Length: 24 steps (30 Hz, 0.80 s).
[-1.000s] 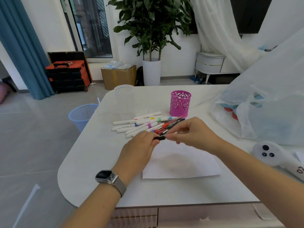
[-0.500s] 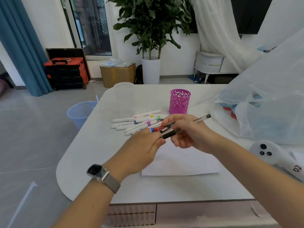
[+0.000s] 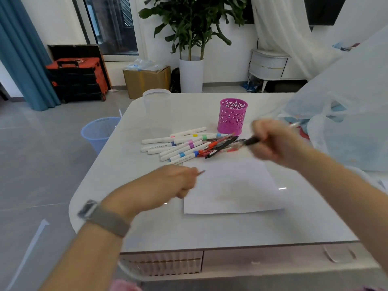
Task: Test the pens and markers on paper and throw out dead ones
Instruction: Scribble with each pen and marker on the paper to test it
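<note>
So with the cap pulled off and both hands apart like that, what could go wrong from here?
The small cap pinched in the left hand could slip and roll off the table. The right hand holds the uncapped pen right above the pile of pens and markers, so it might knock them or mark something before reaching the paper.

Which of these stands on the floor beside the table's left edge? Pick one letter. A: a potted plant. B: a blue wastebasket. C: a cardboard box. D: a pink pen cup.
B: the blue wastebasket stands on the floor right at the table's left edge, while the pink pen cup is on the tabletop and the cardboard box and potted plant stand back by the wall.
</note>
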Each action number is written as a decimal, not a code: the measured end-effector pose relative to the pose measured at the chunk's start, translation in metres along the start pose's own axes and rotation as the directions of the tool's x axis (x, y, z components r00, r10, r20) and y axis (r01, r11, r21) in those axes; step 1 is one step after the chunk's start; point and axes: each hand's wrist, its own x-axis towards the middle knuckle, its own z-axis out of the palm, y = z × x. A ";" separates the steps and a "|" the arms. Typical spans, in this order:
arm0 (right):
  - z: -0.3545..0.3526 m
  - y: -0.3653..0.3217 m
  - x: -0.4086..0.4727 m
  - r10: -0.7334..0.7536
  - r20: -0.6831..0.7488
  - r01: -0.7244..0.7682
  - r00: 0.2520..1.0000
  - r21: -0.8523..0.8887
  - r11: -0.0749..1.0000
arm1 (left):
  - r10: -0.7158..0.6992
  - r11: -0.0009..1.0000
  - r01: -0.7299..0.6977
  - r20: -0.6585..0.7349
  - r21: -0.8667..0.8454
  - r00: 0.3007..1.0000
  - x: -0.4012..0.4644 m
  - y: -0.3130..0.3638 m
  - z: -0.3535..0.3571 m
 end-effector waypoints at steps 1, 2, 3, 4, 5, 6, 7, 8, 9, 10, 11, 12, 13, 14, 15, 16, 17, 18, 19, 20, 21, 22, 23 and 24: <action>-0.013 -0.002 -0.004 -0.019 -0.095 0.024 0.995 0.057 0.998 | -0.046 0.999 0.045 -0.064 -0.015 0.997 -0.010 -0.009 -0.012; -0.020 -0.002 -0.007 -0.026 -0.165 0.037 0.986 0.064 0.997 | -0.084 0.996 0.087 -0.144 0.014 0.986 -0.020 -0.017 -0.022; -0.023 0.003 -0.009 -0.025 -0.186 0.033 0.982 0.036 0.999 | -0.113 0.990 0.126 -0.207 0.055 0.972 -0.027 -0.023 -0.027; -0.021 0.011 -0.009 -0.012 -0.199 0.008 0.980 -0.021 1.000 | -0.139 0.983 0.163 -0.235 0.085 0.962 -0.028 -0.025 -0.026; -0.014 0.021 -0.005 0.013 -0.208 -0.027 0.978 -0.067 0.997 | -0.158 0.976 0.190 -0.251 0.110 0.955 -0.023 -0.025 -0.021; -0.005 0.027 0.000 0.039 -0.207 -0.058 0.978 -0.083 0.995 | -0.170 0.970 0.209 -0.271 0.121 0.947 -0.016 -0.022 -0.014; 0.002 0.032 0.004 0.061 -0.199 -0.077 0.978 -0.074 0.994 | -0.170 0.965 0.218 -0.288 0.144 0.942 -0.007 -0.019 -0.007; 0.008 0.032 0.006 0.092 -0.184 -0.103 0.979 -0.049 0.994 | -0.146 0.957 0.210 -0.294 0.201 0.945 0.001 -0.017 0.001; 0.010 0.032 0.008 0.127 -0.165 -0.132 0.978 -0.022 0.991 | -0.106 0.934 0.197 -0.296 0.299 0.949 0.008 -0.016 0.006; 0.011 0.031 0.007 0.145 -0.153 -0.151 0.978 -0.030 0.988 | -0.061 0.894 0.182 -0.292 0.410 0.955 0.013 -0.018 0.009; 0.011 0.033 0.007 0.137 -0.155 -0.149 0.978 -0.071 0.986 | -0.025 0.840 0.171 -0.278 0.515 0.960 0.017 -0.019 0.011; 0.014 0.036 0.006 0.115 -0.174 -0.138 0.978 -0.121 0.983 | -0.012 0.786 0.167 -0.256 0.596 0.967 0.020 -0.021 0.013; 0.015 0.041 0.006 0.085 -0.215 -0.123 0.973 -0.171 0.978 | -0.019 0.738 0.166 -0.227 0.653 0.974 0.022 -0.022 0.016; 0.018 0.046 0.006 0.064 -0.281 -0.124 0.958 -0.204 0.971 | -0.042 0.711 0.170 -0.201 0.682 0.979 0.023 -0.021 0.019; 0.019 0.050 0.007 0.046 -0.354 -0.131 0.934 -0.222 0.966 | -0.072 0.702 0.179 -0.182 0.689 0.981 0.025 -0.019 0.024; 0.019 0.054 0.008 0.037 -0.420 -0.142 0.907 -0.222 0.965 | -0.099 0.698 0.191 -0.171 0.690 0.980 0.025 -0.017 0.027; 0.020 0.058 0.010 0.035 -0.465 -0.151 0.884 -0.213 0.965 | -0.117 0.685 0.199 -0.163 0.701 0.980 0.026 -0.017 0.030; 0.020 0.061 0.011 0.039 -0.500 -0.161 0.865 -0.204 0.966 | -0.131 0.660 0.202 -0.153 0.724 0.979 0.027 -0.016 0.034; 0.021 0.064 0.012 0.039 -0.521 -0.163 0.853 -0.194 0.967 | -0.139 0.637 0.201 -0.145 0.744 0.980 0.027 -0.015 0.038; 0.021 0.067 0.014 0.041 -0.537 -0.163 0.842 -0.182 0.970 | -0.139 0.628 0.199 -0.143 0.753 0.980 0.028 -0.015 0.042; 0.021 0.069 0.017 0.036 -0.547 -0.159 0.836 -0.179 0.971 | -0.141 0.630 0.200 -0.144 0.750 0.980 0.029 -0.014 0.047; 0.022 0.070 0.020 0.022 -0.551 -0.155 0.835 -0.197 0.968 | -0.136 0.634 0.199 -0.146 0.748 0.980 0.029 -0.013 0.051; 0.023 0.072 0.024 -0.001 -0.550 -0.152 0.835 -0.234 0.960 | -0.134 0.634 0.199 -0.147 0.748 0.980 0.029 -0.011 0.055; 0.025 0.074 0.029 -0.031 -0.546 -0.147 0.837 -0.279 0.949 | -0.130 0.633 0.200 -0.152 0.748 0.980 0.030 -0.010 0.057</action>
